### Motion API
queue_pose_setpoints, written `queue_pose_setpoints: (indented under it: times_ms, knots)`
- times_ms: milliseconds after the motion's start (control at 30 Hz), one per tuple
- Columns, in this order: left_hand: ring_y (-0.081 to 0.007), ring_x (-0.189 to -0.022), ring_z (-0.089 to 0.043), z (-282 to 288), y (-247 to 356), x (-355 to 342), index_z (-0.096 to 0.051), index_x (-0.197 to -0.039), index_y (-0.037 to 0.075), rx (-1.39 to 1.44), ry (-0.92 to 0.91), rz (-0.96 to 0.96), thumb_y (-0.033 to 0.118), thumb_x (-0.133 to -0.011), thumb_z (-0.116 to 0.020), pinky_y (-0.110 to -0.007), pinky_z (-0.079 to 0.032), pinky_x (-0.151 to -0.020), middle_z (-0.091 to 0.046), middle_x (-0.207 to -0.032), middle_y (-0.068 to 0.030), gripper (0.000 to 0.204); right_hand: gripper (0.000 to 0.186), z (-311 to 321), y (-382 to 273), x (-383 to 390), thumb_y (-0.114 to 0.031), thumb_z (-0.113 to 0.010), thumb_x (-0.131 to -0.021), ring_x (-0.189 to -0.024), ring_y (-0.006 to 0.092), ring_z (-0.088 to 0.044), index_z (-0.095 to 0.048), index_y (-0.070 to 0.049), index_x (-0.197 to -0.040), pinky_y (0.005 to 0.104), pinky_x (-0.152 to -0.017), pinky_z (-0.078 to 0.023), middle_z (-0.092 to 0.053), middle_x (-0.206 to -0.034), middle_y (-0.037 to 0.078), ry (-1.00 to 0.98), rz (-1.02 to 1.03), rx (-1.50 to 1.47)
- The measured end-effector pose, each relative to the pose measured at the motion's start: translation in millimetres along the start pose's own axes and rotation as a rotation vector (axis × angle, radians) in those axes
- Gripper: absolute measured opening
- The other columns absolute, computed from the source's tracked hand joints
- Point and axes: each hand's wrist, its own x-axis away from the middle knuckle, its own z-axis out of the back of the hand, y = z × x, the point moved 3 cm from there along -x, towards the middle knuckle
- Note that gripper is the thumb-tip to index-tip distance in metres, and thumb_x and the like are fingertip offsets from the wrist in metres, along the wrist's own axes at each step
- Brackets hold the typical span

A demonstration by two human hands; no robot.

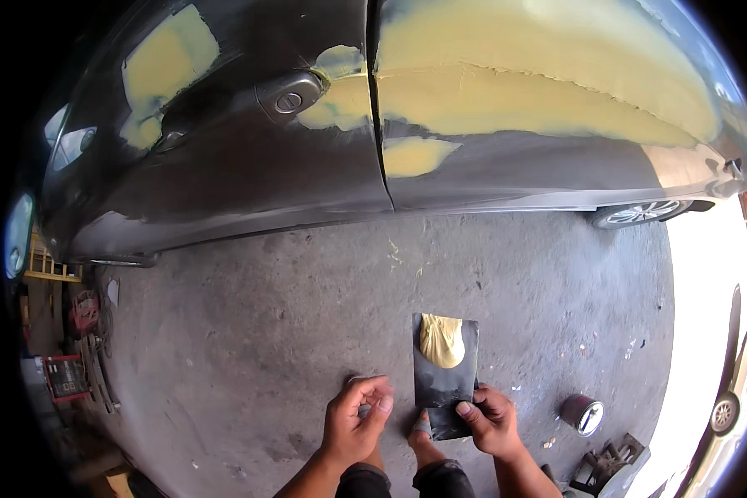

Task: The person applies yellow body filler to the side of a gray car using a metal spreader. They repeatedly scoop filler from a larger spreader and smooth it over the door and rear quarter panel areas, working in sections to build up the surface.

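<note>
Putty (442, 342) was spread at the top edge of a board (444, 385), clamped in the right hand (494, 425), fingers partly hidden; the left hand's (353, 422) grip could not be told.

Car body workshop, dark car (224, 158) patched with yellow filler (506, 100), scuffed concrete floor (249, 324), tin (582, 414)

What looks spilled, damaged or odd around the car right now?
The car stands out: ragged-edged yellow patches interrupt its dark side, similar in colour to the paste on the plate at the right hand. Yellowish flecks also mark the floor near it, perhaps drips.
</note>
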Motion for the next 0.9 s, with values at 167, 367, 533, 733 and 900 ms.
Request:
queue_pose_setpoints:
  times_ms: [167,367,533,733,900]
  knots:
    - [-0.0125,-0.089,-0.06,-17.8,21.6,25.2,-0.055,-0.116,-0.003,0.007,-0.055,0.081,0.004,-0.091,-0.062,-0.028,-0.048,-0.083,-0.063,-0.098,-0.0074,0.027,0.01,6.3,-20.1,7.3,-0.011,-0.068,-0.087,-0.07,0.0248,-0.063,-0.066,-0.001,-0.089,0.0326,-0.063,-0.049,-0.064,-0.081,0.012,-0.15,0.066,0.048]
    - [-0.0117,-0.085,-0.061,-17.5,58.2,48.9,-0.055,-0.107,-0.003,0.315,-0.02,0.096,0.003,-0.091,-0.062,-0.026,-0.051,-0.075,-0.063,-0.095,-0.0059,0.018,0.016,-0.6,-82.9,13.7,-0.015,-0.071,-0.086,-0.072,0.0254,-0.064,-0.064,-0.001,-0.089,0.0329,-0.063,-0.049,-0.064,-0.083,0.013,-0.3,0.126,0.124]
    - [-0.0108,-0.074,-0.062,13.4,100.2,62.9,-0.054,-0.106,-0.001,0.573,0.035,0.038,0.002,-0.093,-0.059,-0.025,-0.054,-0.065,-0.065,-0.092,-0.0063,0.014,0.022,-9.8,-153.0,7.4,-0.019,-0.071,-0.086,-0.08,0.0265,-0.065,-0.064,-0.001,-0.096,0.0332,-0.067,-0.051,-0.065,-0.09,0.012,-0.446,0.162,0.276]
    - [-0.0171,-0.11,-0.054,59.1,145.7,72.8,-0.045,-0.124,0.002,0.842,0.157,-0.159,0.003,-0.093,-0.054,-0.036,-0.044,-0.096,-0.056,-0.12,-0.011,0.032,0.047,-1.8,-247.1,-16.4,-0.003,-0.067,-0.083,-0.089,0.019,-0.062,-0.053,-0.001,-0.128,0.0324,-0.08,-0.049,-0.064,-0.097,0.01,-0.229,0.122,0.359]
    - [-0.0111,-0.101,-0.051,65.6,207.3,73.1,-0.037,-0.135,0.0,0.729,0.207,-0.17,0.005,-0.091,-0.055,-0.027,-0.04,-0.09,-0.055,-0.118,-0.0083,0.048,0.057,-2.6,-319.8,-34.1,0.01,-0.049,-0.081,-0.114,0.0394,-0.056,-0.047,-0.004,-0.136,0.04,-0.093,-0.047,-0.054,-0.124,0.025,-0.312,0.61,0.622]
